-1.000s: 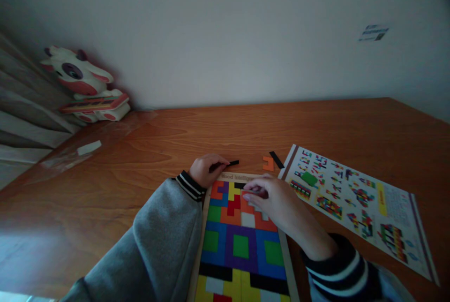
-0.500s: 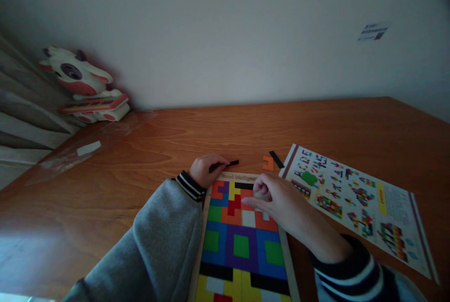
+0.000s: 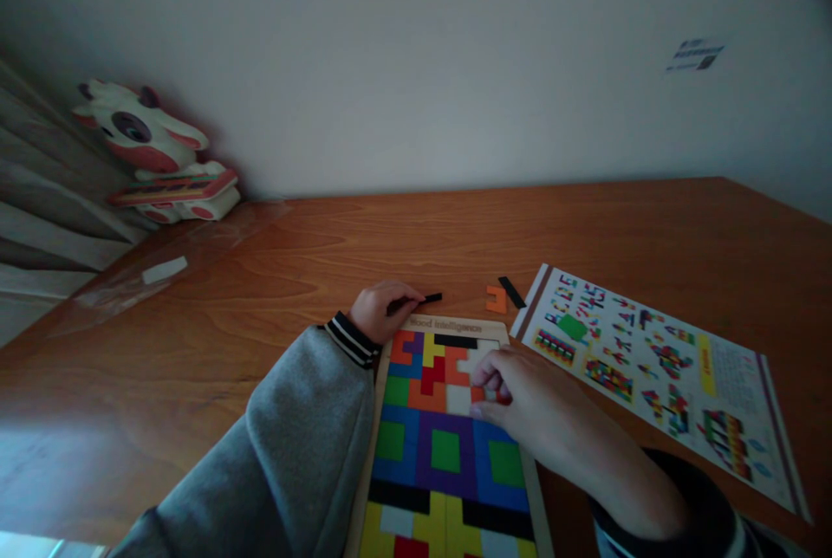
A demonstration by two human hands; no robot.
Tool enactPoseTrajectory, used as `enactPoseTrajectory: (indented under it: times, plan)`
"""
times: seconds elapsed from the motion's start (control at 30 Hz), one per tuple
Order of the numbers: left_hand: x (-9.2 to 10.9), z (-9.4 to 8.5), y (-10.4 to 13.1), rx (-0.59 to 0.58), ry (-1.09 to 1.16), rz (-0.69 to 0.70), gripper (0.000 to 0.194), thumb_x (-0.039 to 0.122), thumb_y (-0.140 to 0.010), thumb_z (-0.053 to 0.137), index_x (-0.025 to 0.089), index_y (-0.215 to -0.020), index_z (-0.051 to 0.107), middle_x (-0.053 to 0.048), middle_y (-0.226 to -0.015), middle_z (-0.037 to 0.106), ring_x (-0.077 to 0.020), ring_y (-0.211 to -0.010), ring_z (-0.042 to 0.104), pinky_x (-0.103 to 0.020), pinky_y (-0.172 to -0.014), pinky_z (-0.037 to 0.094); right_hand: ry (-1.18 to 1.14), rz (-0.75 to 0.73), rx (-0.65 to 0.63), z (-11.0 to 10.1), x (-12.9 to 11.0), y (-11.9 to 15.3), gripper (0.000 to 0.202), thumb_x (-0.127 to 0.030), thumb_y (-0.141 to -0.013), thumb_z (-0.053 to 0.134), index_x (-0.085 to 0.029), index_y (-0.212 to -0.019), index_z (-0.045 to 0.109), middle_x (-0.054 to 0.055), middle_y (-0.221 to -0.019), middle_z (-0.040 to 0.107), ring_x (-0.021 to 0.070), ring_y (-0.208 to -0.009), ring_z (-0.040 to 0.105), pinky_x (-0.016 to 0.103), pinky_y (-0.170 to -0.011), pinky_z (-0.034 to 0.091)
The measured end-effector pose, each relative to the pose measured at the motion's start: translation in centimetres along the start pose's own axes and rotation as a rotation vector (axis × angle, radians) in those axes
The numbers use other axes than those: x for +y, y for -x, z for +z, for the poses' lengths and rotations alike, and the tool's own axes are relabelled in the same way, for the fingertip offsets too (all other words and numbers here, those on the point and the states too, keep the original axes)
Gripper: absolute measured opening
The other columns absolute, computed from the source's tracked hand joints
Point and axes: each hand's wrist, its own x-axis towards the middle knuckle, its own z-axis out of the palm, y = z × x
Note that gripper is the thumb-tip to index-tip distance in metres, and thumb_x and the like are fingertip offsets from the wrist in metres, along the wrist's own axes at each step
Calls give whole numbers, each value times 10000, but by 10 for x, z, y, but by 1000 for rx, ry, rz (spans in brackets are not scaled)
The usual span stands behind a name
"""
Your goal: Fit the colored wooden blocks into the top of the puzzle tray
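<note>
My left hand (image 3: 383,311) rests at the top left corner of a wooden puzzle board (image 3: 448,326), its fingers pinching a black strip-shaped puzzle piece (image 3: 432,298). Over the board's upper right part, my right hand (image 3: 510,380) has its thumb and curled fingers at an orange puzzle piece (image 3: 502,399), which it partly covers. Close by the fingertips lie a white square piece (image 3: 458,400) and another orange piece (image 3: 457,372). Rows of coloured pieces fill the middle and lower board, among them a green square (image 3: 445,452) framed in purple.
Beyond the board lie a loose orange notched piece (image 3: 496,299) and a second black strip (image 3: 512,292). A printed pattern sheet (image 3: 676,350) with a green piece (image 3: 573,327) on it is at the right. A toy cow with a keyboard (image 3: 175,185) stands back left by the curtain.
My right hand has moved down and slightly right over the board, uncovering its top right corner and bringing the fingers to the orange piece. My left hand holds still with the black strip.
</note>
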Motion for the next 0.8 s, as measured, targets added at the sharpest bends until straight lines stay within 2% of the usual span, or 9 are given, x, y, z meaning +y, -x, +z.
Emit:
enactPoseTrajectory:
  times: [0.33, 0.57, 0.67, 0.8]
  plan:
    - [1, 0, -1, -6, 17, -1, 137, 196, -858, 559, 171, -913, 682, -50, -910, 727, -154, -820, 677, -275, -759, 531, -25, -11, -1, -9, -5, 1, 160, -130, -697, 712, -195, -789, 599, 28, -900, 635, 198, -844, 598, 307, -715, 425]
    - [-1, 1, -1, -2, 17, -15, 137, 197, -858, 567, 171, -912, 690, -52, -918, 731, -166, -836, 681, -285, -777, 527, -132, -25, -26, -9, 0, 0, 145, -66, -718, 628, -208, -736, 603, -14, -706, 636, 147, -672, 583, 260, -591, 394]
    - [-1, 1, 0, -8, 22, -20, 140, 190, -856, 566, 169, -919, 690, -55, -924, 732, -168, -840, 679, -288, -783, 525, -226, -52, 29, -7, 0, -2, 176, -83, -732, 623, -217, -847, 617, -13, -732, 655, 130, -616, 573, 246, -555, 401]
    - [0, 0, 0, 13, 35, -33, 145, 200, -863, 560, 174, -912, 694, -56, -909, 729, -166, -842, 677, -289, -794, 526, -310, -49, 76, -9, 2, -5, 157, -202, -799, 595, -244, -938, 653, 4, -786, 688, 153, -656, 615, 263, -582, 446]
